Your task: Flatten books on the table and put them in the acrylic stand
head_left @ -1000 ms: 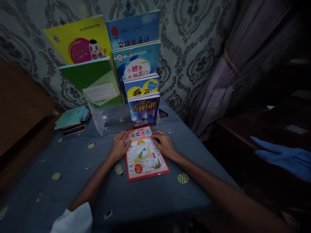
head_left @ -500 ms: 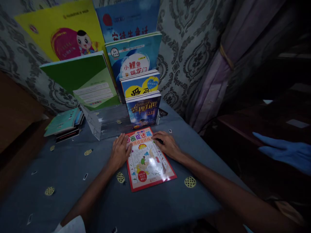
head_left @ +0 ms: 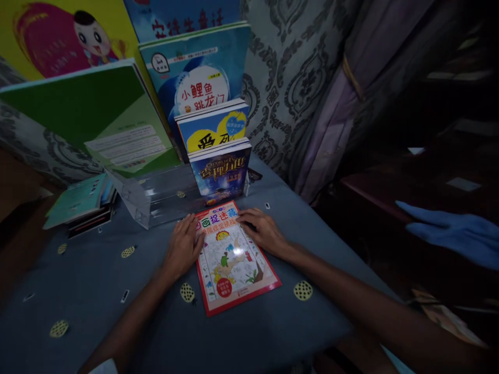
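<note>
A picture book with a red border [head_left: 237, 265] and Chinese lettering lies flat on the table, its cover up. My left hand [head_left: 183, 244] rests on its upper left edge, fingers stretched out and thumb apart over the cover. At the upper right edge, my right hand [head_left: 263, 231] touches the book with its fingertips, fingers apart and loosely bent. Just behind the book stands a dark blue paperback [head_left: 221, 174], in front of a blue and yellow book [head_left: 212, 132].
A clear stand [head_left: 136, 202] carries several upright books, including a green one [head_left: 66, 109] and a teal one [head_left: 230, 57]. Left of it lies a stack of thin books [head_left: 80, 202]. Dark glasses [head_left: 255, 175] lie behind. A blue glove-like shape [head_left: 456, 234] shows at right, beside a purple curtain [head_left: 339, 124].
The view has shifted a little, moving the standing books up and left in the picture. Both hands stay at the picture book's edges, and the book has not visibly moved on the table.
</note>
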Demonstrator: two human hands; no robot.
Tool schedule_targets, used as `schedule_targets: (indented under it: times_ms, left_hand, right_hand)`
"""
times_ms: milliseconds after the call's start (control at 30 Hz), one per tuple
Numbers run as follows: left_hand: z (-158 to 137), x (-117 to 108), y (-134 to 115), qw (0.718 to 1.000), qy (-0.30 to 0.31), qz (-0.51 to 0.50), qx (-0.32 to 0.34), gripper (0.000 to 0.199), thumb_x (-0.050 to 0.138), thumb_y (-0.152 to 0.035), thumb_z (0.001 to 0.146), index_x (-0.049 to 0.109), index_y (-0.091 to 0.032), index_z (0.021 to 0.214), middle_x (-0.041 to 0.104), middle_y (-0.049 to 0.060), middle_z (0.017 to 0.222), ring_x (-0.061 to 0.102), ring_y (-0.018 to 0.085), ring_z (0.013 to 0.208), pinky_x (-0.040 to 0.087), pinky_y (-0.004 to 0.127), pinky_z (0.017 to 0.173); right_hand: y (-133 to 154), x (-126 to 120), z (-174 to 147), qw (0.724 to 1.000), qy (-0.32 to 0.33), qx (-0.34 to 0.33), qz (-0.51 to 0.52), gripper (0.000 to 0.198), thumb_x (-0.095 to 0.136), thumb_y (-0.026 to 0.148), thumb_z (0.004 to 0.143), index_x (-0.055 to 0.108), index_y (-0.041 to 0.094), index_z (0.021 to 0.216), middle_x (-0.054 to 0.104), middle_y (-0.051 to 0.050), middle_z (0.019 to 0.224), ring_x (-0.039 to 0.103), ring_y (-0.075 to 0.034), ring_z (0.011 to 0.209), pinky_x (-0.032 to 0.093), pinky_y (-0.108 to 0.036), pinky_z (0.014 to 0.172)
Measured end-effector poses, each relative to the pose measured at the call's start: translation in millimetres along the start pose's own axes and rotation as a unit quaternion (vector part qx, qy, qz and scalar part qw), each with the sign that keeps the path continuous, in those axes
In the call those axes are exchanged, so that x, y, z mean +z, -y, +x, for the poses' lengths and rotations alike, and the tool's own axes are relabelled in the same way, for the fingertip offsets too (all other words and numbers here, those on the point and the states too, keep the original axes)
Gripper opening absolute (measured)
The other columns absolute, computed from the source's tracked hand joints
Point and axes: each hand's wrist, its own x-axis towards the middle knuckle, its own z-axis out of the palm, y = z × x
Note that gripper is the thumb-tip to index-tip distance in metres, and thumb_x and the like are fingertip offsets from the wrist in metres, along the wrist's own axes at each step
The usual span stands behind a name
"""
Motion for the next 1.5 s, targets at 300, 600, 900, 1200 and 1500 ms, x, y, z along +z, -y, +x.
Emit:
schedule_targets:
  times_ms: [300,600,900,1200,1500]
  left_hand:
    - [9.5,-1.5,-2.6,0.999,0.012,-0.026,0.035,0.047,0.04,-0.036,0.099,0.051,-0.016,0.139,0.056,0.013,0.145,0.049,0.026,0.138,0.038,0.049,0.117]
    - [30.8,0.0,-27.6,0.994,0.06,-0.029,0.083,0.049,0.043,-0.036,0.098,0.049,-0.014,0.142,0.054,0.014,0.147,0.048,0.027,0.139,0.04,0.047,0.116]
    - [58.8,14.1,-49.1,0.99,0.069,-0.026,0.12,0.045,0.04,-0.029,0.099,0.053,-0.012,0.139,0.055,0.015,0.145,0.049,0.025,0.138,0.038,0.044,0.117]
    - [80.2,28.2,-57.8,0.987,0.073,-0.014,0.144,0.045,0.038,-0.023,0.097,0.052,-0.013,0.139,0.054,0.015,0.147,0.051,0.025,0.136,0.039,0.047,0.115]
    - [81.1,27.9,-58.2,0.985,0.075,-0.01,0.153,0.046,0.038,-0.021,0.097,0.054,-0.01,0.138,0.055,0.015,0.145,0.051,0.026,0.136,0.038,0.046,0.114]
  right_hand:
    - [-1.5,2.1,-0.2,1.0,-0.006,-0.017,0.0,0.023,0.056,0.008,0.089,0.073,0.017,0.101,0.072,-0.011,0.107,0.064,-0.025,0.103,0.051,-0.042,0.091]
    - [-2.5,3.8,0.1,1.0,-0.011,-0.028,-0.001,0.024,0.055,0.007,0.088,0.073,0.02,0.1,0.072,-0.009,0.105,0.063,-0.024,0.101,0.051,-0.042,0.091]
    - [-2.7,5.2,1.2,0.999,-0.011,-0.035,-0.016,0.023,0.056,0.007,0.089,0.072,0.02,0.098,0.071,-0.009,0.102,0.063,-0.023,0.097,0.051,-0.04,0.09]
    - [0.1,3.4,0.5,0.999,-0.004,-0.038,-0.029,0.022,0.056,0.009,0.09,0.073,0.019,0.098,0.07,-0.009,0.102,0.061,-0.023,0.095,0.05,-0.038,0.087]
    - [1.5,2.3,0.8,0.998,0.012,-0.04,-0.049,0.021,0.056,0.007,0.09,0.071,0.018,0.099,0.071,-0.01,0.101,0.062,-0.023,0.098,0.049,-0.038,0.09]
